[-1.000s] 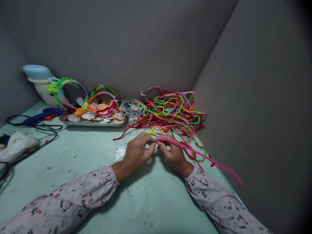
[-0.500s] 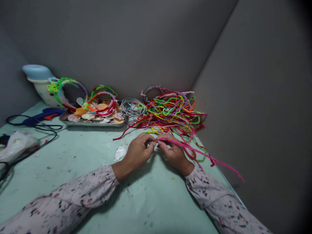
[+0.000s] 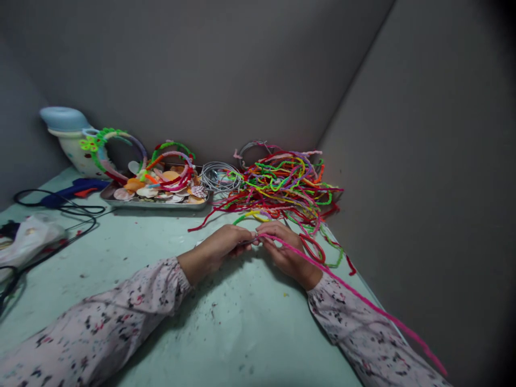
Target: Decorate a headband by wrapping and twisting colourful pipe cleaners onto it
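Observation:
A long pink pipe cleaner (image 3: 355,293) runs from my fingertips across the right wrist and sleeve towards the lower right. My right hand (image 3: 285,251) is closed, pinching it near its upper end. Fingertips of my left hand (image 3: 226,246) meet the right ones at that end; the hand is closed on something thin that I cannot make out. A red loop (image 3: 312,248) lies just beyond the right hand. Behind both hands is a yellow and green curved piece (image 3: 252,215).
Tangled coloured pipe cleaners (image 3: 282,180) are piled at the back right, beside coiled grey wire (image 3: 220,177). A metal tray (image 3: 157,205) holds shells and fuzzy rings. Farther left are a blue glue gun (image 3: 72,191), black cable, plastic bag (image 3: 38,236) and white-blue container (image 3: 78,150).
My left hand has turned flatter, with its wrist slightly left. The pink pipe cleaner's free end has swung down and to the right.

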{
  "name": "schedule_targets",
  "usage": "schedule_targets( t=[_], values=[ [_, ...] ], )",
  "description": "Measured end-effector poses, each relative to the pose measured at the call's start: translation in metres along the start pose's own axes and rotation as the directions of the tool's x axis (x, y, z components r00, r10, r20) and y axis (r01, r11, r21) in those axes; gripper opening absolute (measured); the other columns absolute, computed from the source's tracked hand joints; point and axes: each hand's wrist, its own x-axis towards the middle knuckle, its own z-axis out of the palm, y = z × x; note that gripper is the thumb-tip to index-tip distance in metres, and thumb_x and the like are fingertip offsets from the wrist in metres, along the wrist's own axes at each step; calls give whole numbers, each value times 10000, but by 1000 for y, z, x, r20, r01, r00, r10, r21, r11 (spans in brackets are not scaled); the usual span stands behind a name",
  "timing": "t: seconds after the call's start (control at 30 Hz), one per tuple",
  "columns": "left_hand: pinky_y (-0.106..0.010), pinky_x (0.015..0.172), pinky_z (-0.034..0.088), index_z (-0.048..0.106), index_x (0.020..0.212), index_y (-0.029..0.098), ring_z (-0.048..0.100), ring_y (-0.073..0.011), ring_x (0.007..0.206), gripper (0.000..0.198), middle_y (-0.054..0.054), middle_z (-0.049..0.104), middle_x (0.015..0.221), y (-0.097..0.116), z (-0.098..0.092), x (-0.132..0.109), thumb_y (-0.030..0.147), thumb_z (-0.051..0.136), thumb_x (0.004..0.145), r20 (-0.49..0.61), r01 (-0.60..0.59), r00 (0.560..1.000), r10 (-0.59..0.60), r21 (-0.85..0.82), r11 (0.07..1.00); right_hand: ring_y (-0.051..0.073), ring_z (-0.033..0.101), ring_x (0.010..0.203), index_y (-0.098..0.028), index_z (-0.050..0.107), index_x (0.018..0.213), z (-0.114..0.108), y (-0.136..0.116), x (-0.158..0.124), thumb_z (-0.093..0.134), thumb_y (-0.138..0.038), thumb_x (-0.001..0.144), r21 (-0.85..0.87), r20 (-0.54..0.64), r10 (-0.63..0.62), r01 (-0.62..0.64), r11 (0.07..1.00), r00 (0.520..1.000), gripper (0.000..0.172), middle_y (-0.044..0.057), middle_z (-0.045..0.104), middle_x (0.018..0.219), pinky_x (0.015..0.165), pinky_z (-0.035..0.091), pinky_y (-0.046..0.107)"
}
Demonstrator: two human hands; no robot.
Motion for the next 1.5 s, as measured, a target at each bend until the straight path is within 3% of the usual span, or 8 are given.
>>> schedule_targets(
  t=[0.4,1.5],
  values=[
    [-221,443,241,626,700,110,399,-61,478,182,-10,560,606,2,-1,0,278,696,705,23,109,994,-106,-198,974,198,636,972,-236,630,1014,0,0,0,557,-180,907,17,-10,-26,26,1000,1000,141,65,684,1001,870,532,392],
    [-197,438,246,634,750,109,377,-47,482,211,-9,577,655,-8,-7,6,295,731,734,109,115,990,-90,-249,962,205,644,979,-225,633,1017,-6,-10,3,580,-238,902,2,4,40,-40,999,999,128,72,686,1008,858,535,381]
  ],
)
